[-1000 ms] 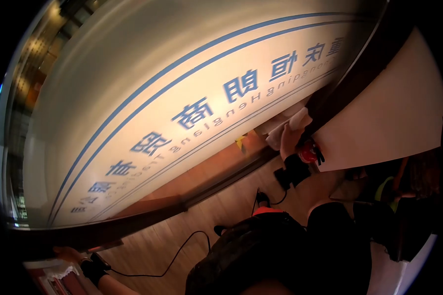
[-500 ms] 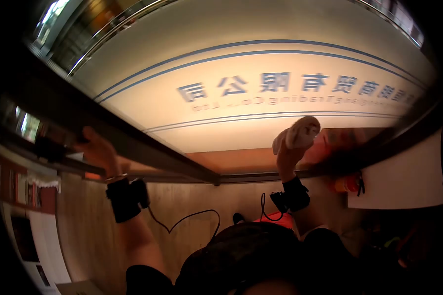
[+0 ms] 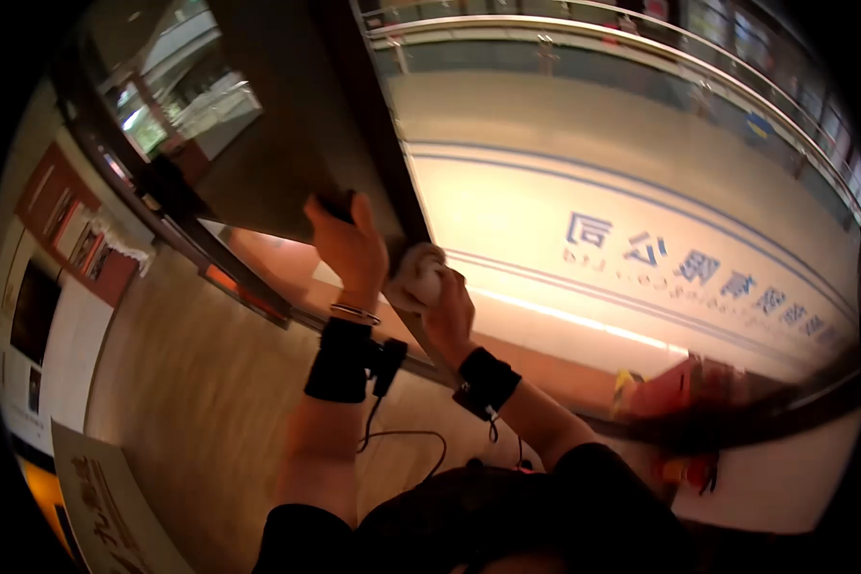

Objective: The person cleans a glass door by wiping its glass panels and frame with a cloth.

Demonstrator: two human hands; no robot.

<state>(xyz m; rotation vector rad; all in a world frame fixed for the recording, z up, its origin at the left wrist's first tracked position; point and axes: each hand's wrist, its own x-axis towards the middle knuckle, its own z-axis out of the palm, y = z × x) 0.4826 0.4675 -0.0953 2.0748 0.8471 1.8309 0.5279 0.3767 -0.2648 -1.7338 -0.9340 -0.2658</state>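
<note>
"Cloth (image 3: 416, 275) first: where does it sit?"

"At the fingers of the right hand (image 3: 450, 308), apparently up against the dark frame post (image 3: 378, 134). Whether it truly touches, or a sliver of air is left, I can't say for sure."

"And how is that hand set?"

"Closed round the wad, fingers bent over it. In this view the cloth lies up and to the left of the right hand, so it is on the side toward the left hand (image 3: 351, 251)."

"What about the left one?"

"Raised just beside the cloth, thumb and fingers apart, with something dark between them. Whether it grips that or merely rests by the dark panel (image 3: 277, 105), I can't tell."

"Which way does the post run?"

"Lengthwise from the top of the view, leaning rightward as it descends and passing by the cloth. Lettered glass (image 3: 631, 239) is to its right, the panel to its left."

"Does the wad have a long axis?"

"None I'd swear to; it's crumpled. The relation that counts, I'd judge, is cloth to post: they meet low on the post, with the right hand toward the glass and the left toward the panel. The right hand is the nearer, since it has the cloth."
</note>
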